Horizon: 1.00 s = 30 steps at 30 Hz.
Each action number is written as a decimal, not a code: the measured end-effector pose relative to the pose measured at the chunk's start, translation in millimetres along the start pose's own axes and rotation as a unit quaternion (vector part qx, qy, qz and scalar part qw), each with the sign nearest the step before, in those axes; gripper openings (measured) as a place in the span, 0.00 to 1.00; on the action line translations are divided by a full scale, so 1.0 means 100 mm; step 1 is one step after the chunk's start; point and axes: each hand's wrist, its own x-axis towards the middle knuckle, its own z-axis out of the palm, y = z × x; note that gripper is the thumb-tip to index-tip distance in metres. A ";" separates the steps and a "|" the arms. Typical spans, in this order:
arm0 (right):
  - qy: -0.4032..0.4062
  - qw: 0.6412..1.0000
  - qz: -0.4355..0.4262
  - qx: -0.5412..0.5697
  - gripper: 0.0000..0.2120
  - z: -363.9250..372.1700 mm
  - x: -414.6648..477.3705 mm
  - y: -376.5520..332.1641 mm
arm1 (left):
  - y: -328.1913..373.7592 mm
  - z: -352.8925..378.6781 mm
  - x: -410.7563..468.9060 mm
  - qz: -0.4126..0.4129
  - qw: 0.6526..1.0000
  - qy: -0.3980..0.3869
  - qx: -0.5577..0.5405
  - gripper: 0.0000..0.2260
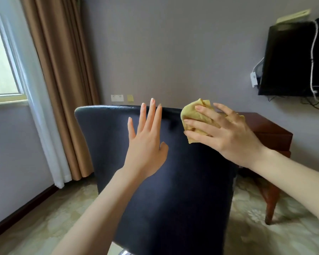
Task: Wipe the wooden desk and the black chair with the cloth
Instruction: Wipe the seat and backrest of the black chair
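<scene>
Both spread: left hand (146,144), right hand (226,133) pressing cloth (189,112).

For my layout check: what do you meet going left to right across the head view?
Window → brown curtain → left hand → right hand on the cloth → black television.
</scene>
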 end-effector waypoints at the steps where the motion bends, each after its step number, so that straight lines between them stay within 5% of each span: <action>1: 0.009 0.999 0.038 0.020 0.20 -0.01 0.06 -0.02 | -0.02 -0.03 0.04 0.000 1.000 -0.008 0.013 0.39; 5: -0.021 0.972 0.199 0.125 0.31 -0.04 0.28 -0.14 | -0.09 -0.12 0.14 0.007 0.997 0.008 0.070 0.34; 9: 0.007 0.930 0.303 0.206 0.20 -0.10 0.52 -0.12 | -0.08 -0.22 0.23 0.022 0.993 0.077 0.082 0.23; 14: -0.088 0.911 0.331 0.230 0.17 -0.08 0.71 -0.08 | -0.14 -0.35 0.40 0.001 0.993 0.096 0.063 0.10; 30: -0.132 0.899 0.325 0.261 0.08 0.05 0.78 0.05 | -0.17 -0.16 0.74 -0.031 0.985 0.148 -0.085 0.15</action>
